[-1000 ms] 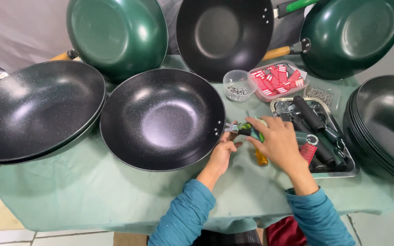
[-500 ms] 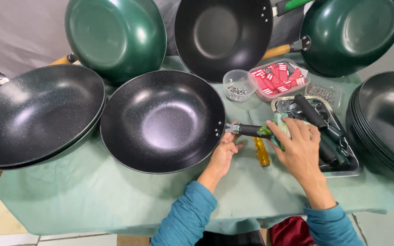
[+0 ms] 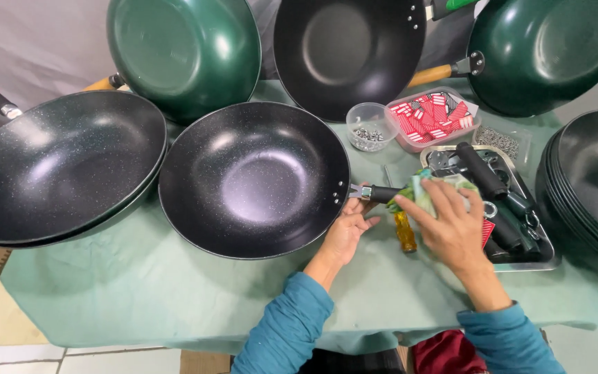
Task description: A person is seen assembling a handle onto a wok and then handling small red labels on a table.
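A black speckled wok (image 3: 254, 179) sits in the middle of the green-covered table (image 3: 174, 298). Its black handle (image 3: 381, 194) sticks out to the right, joined at a metal ferrule. My left hand (image 3: 349, 228) rests under the handle's root, fingers curled against it. My right hand (image 3: 448, 221) grips a crumpled green plastic wrap (image 3: 420, 196) around the handle's outer end. A yellow-handled screwdriver (image 3: 404, 232) lies on the cloth between my hands.
A metal tray (image 3: 545, 242) of black handles lies at right, beside a stack of black woks (image 3: 593, 190). A clear cup of screws (image 3: 368, 128) and a tub of red-and-white packets (image 3: 434, 118) stand behind. More woks ring the table: black (image 3: 57, 170), green (image 3: 185, 52), green (image 3: 555, 48).
My right hand has slid outward along the handle, pulling the green wrap to the right. The left hand stays at the handle's root. The camera has shifted slightly.
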